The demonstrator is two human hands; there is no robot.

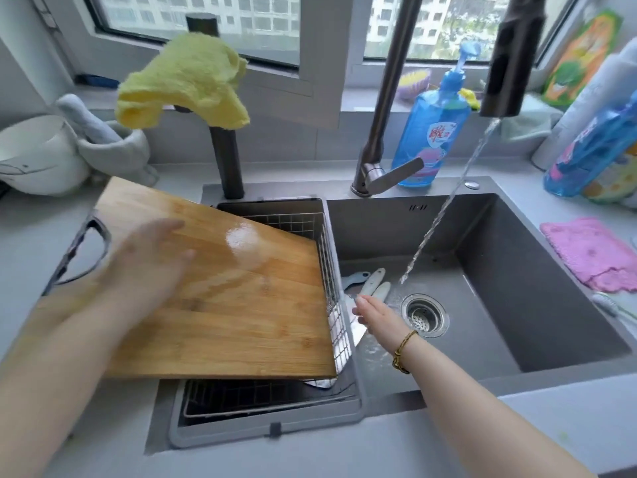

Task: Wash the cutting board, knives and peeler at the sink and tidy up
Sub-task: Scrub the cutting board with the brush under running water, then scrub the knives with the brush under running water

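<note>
A wet wooden cutting board (pixel 241 305) lies tilted across the wire rack (pixel 331 257) in the left part of the sink, its handle hole to the left. My left hand (pixel 148 267) rests flat on the board with straight fingers. My right hand (pixel 375 313) reaches down into the sink basin (pixel 482 322), fingers extended over the knives (pixel 370 288). The knives have pale handles, and a blue peeler (pixel 353 279) lies beside them on the sink floor. Water (pixel 444 208) runs from the faucet head (pixel 510 63) and lands near the drain (pixel 424 315).
A yellow cloth (pixel 186 81) hangs on a dark post behind the rack. A blue soap bottle (pixel 431 125) stands behind the sink. A pink cloth (pixel 593 253) and more bottles (pixel 593 150) are on the right counter. A white bowl (pixel 38 157) and grey mortar (pixel 113 146) sit at left.
</note>
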